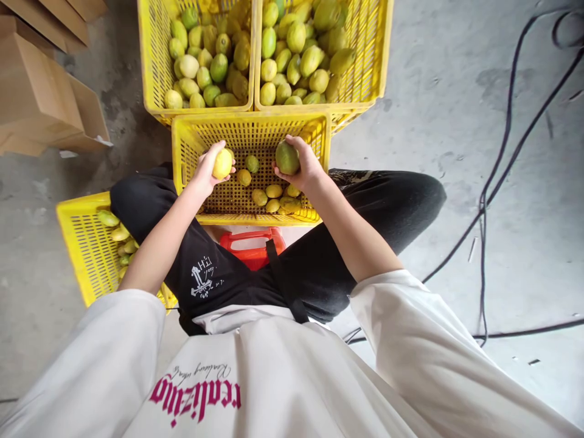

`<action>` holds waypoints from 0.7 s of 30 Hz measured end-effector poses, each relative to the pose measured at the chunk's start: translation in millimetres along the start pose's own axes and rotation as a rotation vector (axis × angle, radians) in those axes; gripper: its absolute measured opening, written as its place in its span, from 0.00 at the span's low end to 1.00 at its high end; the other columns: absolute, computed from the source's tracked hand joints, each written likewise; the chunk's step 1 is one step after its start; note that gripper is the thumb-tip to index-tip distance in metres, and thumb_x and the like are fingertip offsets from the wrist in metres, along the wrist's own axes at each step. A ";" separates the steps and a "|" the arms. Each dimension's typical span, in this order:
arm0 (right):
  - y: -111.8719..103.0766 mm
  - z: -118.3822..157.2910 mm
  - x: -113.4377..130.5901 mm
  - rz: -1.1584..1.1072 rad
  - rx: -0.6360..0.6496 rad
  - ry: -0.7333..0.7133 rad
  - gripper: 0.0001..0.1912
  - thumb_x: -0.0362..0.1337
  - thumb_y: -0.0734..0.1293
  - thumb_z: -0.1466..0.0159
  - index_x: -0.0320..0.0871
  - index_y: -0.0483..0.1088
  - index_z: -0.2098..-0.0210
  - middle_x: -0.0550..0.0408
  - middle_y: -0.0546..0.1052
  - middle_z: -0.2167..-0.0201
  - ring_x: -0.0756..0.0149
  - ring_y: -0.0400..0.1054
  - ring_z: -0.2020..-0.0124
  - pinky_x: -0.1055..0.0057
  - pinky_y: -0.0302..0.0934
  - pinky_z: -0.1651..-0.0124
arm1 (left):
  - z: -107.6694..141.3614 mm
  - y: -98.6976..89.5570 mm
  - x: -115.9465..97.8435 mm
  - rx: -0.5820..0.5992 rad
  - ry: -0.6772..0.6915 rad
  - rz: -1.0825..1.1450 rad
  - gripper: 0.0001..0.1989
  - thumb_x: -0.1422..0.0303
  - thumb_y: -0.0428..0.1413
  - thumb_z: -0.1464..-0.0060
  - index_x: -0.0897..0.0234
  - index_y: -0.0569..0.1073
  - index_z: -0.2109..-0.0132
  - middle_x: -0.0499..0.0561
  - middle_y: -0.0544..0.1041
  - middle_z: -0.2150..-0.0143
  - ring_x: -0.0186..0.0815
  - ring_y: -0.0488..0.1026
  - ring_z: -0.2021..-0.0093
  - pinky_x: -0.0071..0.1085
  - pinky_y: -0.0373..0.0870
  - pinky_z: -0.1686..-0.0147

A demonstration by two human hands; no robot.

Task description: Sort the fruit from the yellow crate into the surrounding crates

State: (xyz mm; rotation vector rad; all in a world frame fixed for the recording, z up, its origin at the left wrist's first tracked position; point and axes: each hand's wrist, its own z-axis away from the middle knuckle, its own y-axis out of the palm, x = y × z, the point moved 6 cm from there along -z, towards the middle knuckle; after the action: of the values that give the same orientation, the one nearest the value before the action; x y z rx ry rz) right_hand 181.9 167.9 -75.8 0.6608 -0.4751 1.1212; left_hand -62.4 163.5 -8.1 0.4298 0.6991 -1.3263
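My left hand (208, 169) is wrapped round a yellow lemon (222, 164) over the left part of the near yellow crate (250, 218). Over the crate's right part, my right hand (306, 164) grips a larger dark green fruit (287, 158). A green fruit (252, 163) and a yellow-orange one (244, 177) lie on the crate's bottom between my hands. Several yellowish fruits (274, 191) are grouped at its near right side, below my right hand.
Two yellow crates full of green and yellow fruits (296, 36) stand beyond the near one. Another fruit crate (91, 249) is beside my left leg. Cardboard boxes (45, 91) sit far left, a red stool (250, 243) between my legs, black cables (497, 182) on the right floor.
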 end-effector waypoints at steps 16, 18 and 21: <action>15.2 11.4 6.3 -0.125 0.020 -0.038 0.20 0.54 0.66 0.13 0.50 0.75 0.58 0.52 0.84 0.61 0.50 0.88 0.43 0.51 0.89 0.37 | -31.3 -5.8 11.1 0.147 0.390 0.065 0.31 0.50 0.88 0.47 0.53 0.75 0.55 0.49 0.85 0.57 0.43 0.90 0.56 0.30 0.86 0.63; 18.1 16.9 8.9 -0.141 0.023 -0.025 0.17 0.48 0.63 0.13 0.51 0.72 0.59 0.49 0.85 0.61 0.49 0.88 0.43 0.49 0.89 0.38 | -35.0 -9.5 15.2 0.121 0.399 0.103 0.32 0.51 0.87 0.44 0.53 0.73 0.52 0.52 0.85 0.49 0.45 0.90 0.50 0.33 0.89 0.58; 19.1 20.5 10.4 -0.145 0.002 0.010 0.15 0.45 0.62 0.14 0.53 0.70 0.60 0.49 0.84 0.62 0.48 0.88 0.43 0.50 0.89 0.39 | -42.4 -13.9 23.2 0.102 0.348 0.173 0.32 0.49 0.84 0.41 0.52 0.70 0.50 0.54 0.84 0.42 0.47 0.89 0.46 0.37 0.90 0.53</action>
State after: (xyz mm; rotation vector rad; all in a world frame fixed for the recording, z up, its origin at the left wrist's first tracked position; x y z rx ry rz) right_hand 167.5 165.9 -49.7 0.6804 -0.4113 0.9871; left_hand -83.1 171.4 -53.2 0.7992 0.8628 -1.1377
